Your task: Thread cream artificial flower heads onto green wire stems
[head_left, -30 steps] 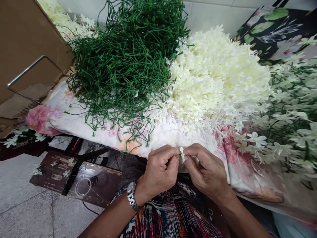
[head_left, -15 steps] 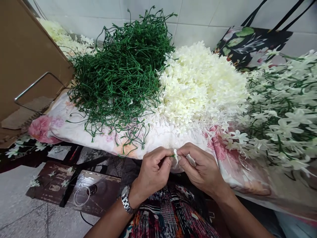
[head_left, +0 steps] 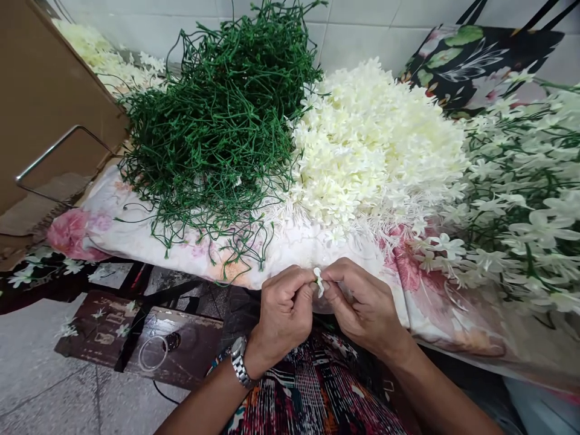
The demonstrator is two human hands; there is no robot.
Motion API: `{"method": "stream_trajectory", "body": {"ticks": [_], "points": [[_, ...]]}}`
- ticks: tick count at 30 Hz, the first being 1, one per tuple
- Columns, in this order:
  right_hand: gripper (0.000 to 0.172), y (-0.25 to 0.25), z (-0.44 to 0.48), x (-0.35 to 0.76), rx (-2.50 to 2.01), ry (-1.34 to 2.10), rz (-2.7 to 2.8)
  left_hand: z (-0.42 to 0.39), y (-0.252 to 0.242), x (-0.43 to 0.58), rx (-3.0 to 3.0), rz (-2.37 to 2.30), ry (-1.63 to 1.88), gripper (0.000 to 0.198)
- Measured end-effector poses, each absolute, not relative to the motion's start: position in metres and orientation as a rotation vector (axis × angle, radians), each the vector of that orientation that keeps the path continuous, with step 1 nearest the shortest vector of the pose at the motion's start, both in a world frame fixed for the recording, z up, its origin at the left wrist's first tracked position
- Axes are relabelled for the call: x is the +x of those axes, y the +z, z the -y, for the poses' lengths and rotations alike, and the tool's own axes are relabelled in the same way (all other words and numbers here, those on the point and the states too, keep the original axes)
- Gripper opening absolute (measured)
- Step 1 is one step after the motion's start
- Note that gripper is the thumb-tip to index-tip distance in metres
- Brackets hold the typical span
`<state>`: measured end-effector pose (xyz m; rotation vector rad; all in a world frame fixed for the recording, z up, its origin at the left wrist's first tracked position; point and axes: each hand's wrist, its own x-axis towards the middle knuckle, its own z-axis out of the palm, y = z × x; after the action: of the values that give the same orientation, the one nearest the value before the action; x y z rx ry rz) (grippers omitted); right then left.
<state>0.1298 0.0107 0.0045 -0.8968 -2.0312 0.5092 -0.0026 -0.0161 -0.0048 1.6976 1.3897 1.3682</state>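
Note:
Between my fingertips, near the front edge of the floral cloth (head_left: 294,246), is a small white flower (head_left: 319,283). My left hand (head_left: 286,305) pinches it from the left, where a bit of green shows at the fingertips. From the right, my right hand (head_left: 365,302) has thumb and forefinger closed at the petals. Just beyond lie a tangled heap of green stems (head_left: 226,115) and, to its right, a pile of cream-white blossoms (head_left: 367,151). Assembled white flowers on green stems (head_left: 521,211) fill the right side.
A cardboard box (head_left: 49,103) with a metal wire handle (head_left: 48,154) stands at left. A black floral bag (head_left: 480,66) leans on the tiled wall. Low at left, a brown board (head_left: 181,356) carries a clear ring (head_left: 153,353).
The view has shifted slightly. The small white flower between my fingers has turned and shows more of its petals; both hands stay close together around it.

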Motion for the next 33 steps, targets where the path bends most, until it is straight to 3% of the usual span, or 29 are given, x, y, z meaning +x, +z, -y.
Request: {"method": "stream_trajectory", "body": {"ticks": [16,33], "points": [[0.008,0.013,-0.013,0.138,-0.836,0.507,2.109,0.013,0.001,-0.009,1.422,-1.326,1.312,0.016],[0.018,0.008,0.007,0.138,-0.782,0.506,1.944,0.027,0.010,-0.004,2.234,-1.280,1.568,0.021]]}}
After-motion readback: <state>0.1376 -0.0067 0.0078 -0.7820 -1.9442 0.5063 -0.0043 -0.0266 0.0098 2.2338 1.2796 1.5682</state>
